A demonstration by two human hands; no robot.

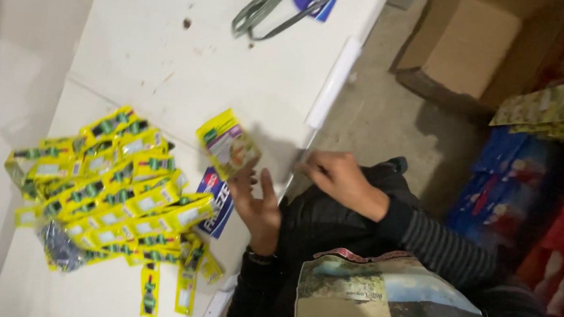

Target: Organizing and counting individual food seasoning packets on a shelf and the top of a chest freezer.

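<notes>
Sachets point(117, 188), yellow and green ones, sit in a loose heap on the near left part of the white table point(160, 43), a few strays lying nearer still. Just right of the heap, the left hand point(259, 202) has its fingers spread and pinches one yellow packet point(228, 143) at its lower corner, tilted above a blue card point(217, 204). Right hand point(341, 176) rests at the table edge, fingers loosely curled, holding nothing I can make out. Farther back there's a grey strap point(272, 3) over another blue card, and a cardboard box point(464, 45) on the floor, far right.
</notes>
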